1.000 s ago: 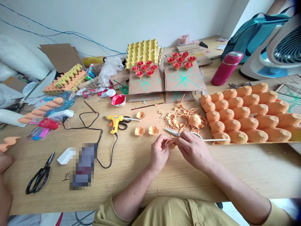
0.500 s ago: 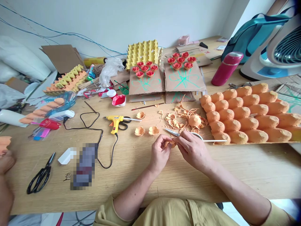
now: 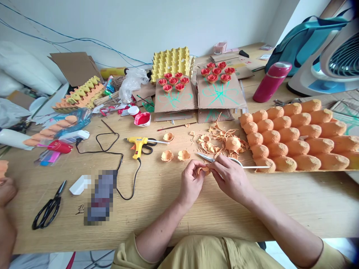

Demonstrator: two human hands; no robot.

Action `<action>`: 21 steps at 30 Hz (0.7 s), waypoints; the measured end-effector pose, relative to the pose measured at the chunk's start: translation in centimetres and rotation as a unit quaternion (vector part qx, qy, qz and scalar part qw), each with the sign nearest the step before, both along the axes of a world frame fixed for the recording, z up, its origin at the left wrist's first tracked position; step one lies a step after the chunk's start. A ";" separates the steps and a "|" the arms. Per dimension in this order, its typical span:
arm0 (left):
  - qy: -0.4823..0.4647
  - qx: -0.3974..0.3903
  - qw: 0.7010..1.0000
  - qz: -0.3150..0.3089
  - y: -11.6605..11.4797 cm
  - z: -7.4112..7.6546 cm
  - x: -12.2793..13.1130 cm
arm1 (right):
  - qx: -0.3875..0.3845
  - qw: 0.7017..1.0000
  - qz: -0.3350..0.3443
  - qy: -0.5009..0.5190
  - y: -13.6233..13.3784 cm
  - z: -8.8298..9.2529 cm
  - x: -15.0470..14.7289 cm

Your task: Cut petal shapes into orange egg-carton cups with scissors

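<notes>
My left hand (image 3: 192,181) pinches a small orange carton piece (image 3: 203,170) low over the table. The fingers of my right hand (image 3: 231,177) close on the same piece from the right side. Just beyond my hands lie scissors (image 3: 206,157), partly hidden behind my right hand. Three orange petalled cups stand to the left: one behind (image 3: 168,137), two in front (image 3: 167,155) (image 3: 184,155). Orange scraps (image 3: 210,144) are scattered behind the scissors, with a rounded carton cup (image 3: 232,144) among them.
A large orange egg tray (image 3: 297,136) fills the right side. A yellow glue gun (image 3: 138,146) with its cord, black scissors (image 3: 49,209), and cardboard with red flowers (image 3: 175,101) surround the work spot. Another person's hand (image 3: 7,191) is at the left edge.
My hands hold nearly the same pose around the orange piece. At the left edge, the other person's hand and orange piece have shifted slightly.
</notes>
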State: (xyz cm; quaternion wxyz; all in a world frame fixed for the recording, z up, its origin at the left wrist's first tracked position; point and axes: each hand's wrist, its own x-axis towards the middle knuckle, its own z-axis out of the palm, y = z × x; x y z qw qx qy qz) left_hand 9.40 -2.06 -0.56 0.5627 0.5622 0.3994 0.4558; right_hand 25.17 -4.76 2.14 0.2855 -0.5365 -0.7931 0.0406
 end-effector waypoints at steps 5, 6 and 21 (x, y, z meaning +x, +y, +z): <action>0.076 0.022 0.997 -0.023 0.4 0.7 -0.5 | -0.055 0.998 -0.019 0.014 0.1 0.0 0.3; 0.084 0.027 0.996 -0.023 0.4 0.8 -0.6 | -0.068 0.997 -0.026 0.023 0.2 0.0 0.4; 0.023 -0.063 0.996 -0.054 0.1 -0.1 0.2 | -0.131 0.990 -0.054 0.018 0.0 -0.1 0.2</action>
